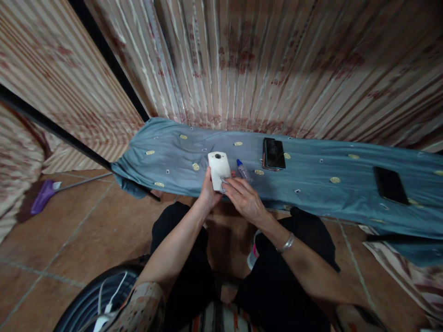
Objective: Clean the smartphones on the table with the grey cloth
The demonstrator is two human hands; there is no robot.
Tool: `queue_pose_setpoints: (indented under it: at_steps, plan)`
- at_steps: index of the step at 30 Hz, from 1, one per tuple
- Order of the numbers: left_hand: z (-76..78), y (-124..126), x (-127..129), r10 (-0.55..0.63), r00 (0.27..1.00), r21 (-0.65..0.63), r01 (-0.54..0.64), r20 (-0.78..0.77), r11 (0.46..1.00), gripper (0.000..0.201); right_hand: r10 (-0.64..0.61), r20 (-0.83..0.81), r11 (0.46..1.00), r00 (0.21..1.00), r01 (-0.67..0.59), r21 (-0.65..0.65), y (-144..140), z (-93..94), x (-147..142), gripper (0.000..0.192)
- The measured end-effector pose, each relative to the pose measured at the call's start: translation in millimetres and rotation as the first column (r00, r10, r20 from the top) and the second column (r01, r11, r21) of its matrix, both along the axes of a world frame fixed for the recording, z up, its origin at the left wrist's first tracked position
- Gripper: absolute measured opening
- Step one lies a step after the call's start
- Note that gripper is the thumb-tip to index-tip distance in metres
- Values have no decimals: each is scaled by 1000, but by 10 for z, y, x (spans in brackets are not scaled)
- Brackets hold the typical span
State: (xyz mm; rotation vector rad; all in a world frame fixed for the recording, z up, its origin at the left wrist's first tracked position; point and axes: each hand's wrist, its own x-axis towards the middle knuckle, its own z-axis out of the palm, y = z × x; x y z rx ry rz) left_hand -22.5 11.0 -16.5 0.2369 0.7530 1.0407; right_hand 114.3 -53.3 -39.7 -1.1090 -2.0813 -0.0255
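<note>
A white smartphone (218, 167), its back with a round camera lens facing up, is held just over the cloth-covered bench. My left hand (208, 192) is closed around its lower left side. My right hand (245, 196) lies over the phone's lower right part with fingers close together. A small greyish piece shows under those fingertips, too blurred to name. Just right of the phone, a small clear bottle with a blue cap (244, 170) lies on the cloth.
The bench carries a blue-grey patterned cloth (180, 170). Stacked dark phones (275, 154) lie right of the bottle, another dark phone (391, 185) farther right. Striped curtains (242, 69) hang behind. A purple broom (43, 196) and a black round stool (90, 295) are at left.
</note>
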Motion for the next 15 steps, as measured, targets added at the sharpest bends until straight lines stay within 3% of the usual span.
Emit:
queue_pose_setpoints:
  at_steps: [7,15]
  plan:
    - [75,-14,-54,-27,1000,21,27,0,999,72,-26,-67,996,997,31,80,40,-40,119,34]
    - [135,-63,18,-26,998,12,27,-53,1000,70,-43,-103,999,994,41,-17,56,-150,180,38]
